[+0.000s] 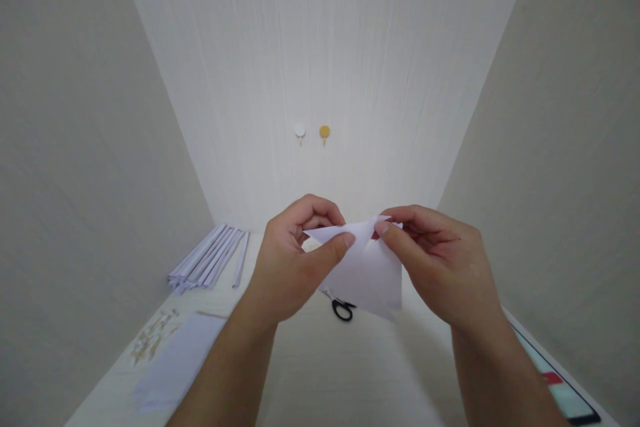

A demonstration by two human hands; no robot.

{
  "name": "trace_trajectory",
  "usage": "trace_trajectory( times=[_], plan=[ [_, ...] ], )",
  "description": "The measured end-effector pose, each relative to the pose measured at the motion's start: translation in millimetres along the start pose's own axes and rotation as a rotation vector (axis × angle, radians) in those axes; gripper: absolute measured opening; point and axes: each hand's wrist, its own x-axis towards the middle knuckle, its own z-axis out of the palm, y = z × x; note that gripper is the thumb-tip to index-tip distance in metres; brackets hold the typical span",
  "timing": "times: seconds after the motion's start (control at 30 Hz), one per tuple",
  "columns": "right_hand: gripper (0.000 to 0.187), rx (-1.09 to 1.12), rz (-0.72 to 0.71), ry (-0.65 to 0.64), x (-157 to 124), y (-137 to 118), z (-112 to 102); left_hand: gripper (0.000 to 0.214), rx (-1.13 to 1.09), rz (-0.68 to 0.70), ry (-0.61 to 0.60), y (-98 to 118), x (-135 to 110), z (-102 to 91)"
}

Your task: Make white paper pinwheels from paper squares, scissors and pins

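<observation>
A folded white sheet of paper (369, 272) is held up in front of me above a pale table (320, 360). My left hand (293, 257) pinches its upper left edge between thumb and fingers. My right hand (440, 263) pinches the top right corner, thumb in front. Both hands are closed on the paper. Black-handled scissors (343, 309) lie on the table just below it, partly hidden by the sheet.
A bundle of folded white paper strips (207, 259) lies at the back left. Flat white sheets (177, 360) and small paper scraps (153, 337) sit at the near left. A phone or tablet (560, 387) lies at the right edge. Two wall hooks (313, 132) hang ahead. Walls close in both sides.
</observation>
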Motion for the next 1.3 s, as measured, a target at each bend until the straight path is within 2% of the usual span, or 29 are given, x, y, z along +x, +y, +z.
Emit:
trace_trajectory(
  times=[0.1, 0.23, 0.37, 0.47, 0.63, 0.73, 0.87, 1.0, 1.07, 1.17, 1.3],
  plan=[
    [0.008, -0.026, -0.02, -0.022, 0.5, -1.1, -0.8, 0.013, 0.077, 0.028, 0.021, 0.4, 0.6, 0.5],
    [0.008, -0.132, -0.071, -0.075, 0.0, -7.9, -3.1, 0.015, 0.332, 0.136, 0.08, 7.4, -0.4, 2.9],
    [0.011, -0.188, -0.063, -0.178, -0.6, -16.6, -3.8, 0.008, 0.519, 0.254, 0.017, 17.1, -0.4, 4.6],
    [0.012, -0.219, -0.061, -0.205, -0.5, -20.3, -2.7, 0.006, 0.6, 0.324, -0.032, 20.8, 0.8, 4.6],
    [0.012, -0.25, -0.052, -0.219, -0.7, -20.8, -1.9, 0.008, 0.618, 0.347, -0.062, 21.8, 1.6, 4.3],
    [0.013, -0.203, -0.022, -0.226, -0.6, -18.4, -3.7, 0.007, 0.579, 0.308, -0.084, 22.4, 1.1, 4.6],
    [0.011, -0.182, -0.004, -0.184, 0.2, -12.5, -6.6, 0.007, 0.478, 0.161, -0.068, 21.4, 0.6, 5.7],
    [0.02, -0.208, -0.119, 0.053, -5.5, -15.2, -7.0, 0.006, 0.331, -0.02, -0.013, 17.2, 1.9, 7.3],
    [0.019, -0.164, -0.185, 0.131, -11.9, -21.3, -6.9, 0.007, 0.251, -0.1, 0.01, 14.7, 2.6, 7.6],
    [0.015, -0.073, -0.209, 0.065, -21.1, -30.1, -7.9, 0.009, 0.147, -0.17, 0.013, 11.5, 2.8, 7.0],
    [0.014, -0.035, -0.158, -0.068, -25.2, -33.1, -11.5, 0.008, 0.118, -0.153, 0.031, 10.4, 2.7, 6.2]
  ],
)
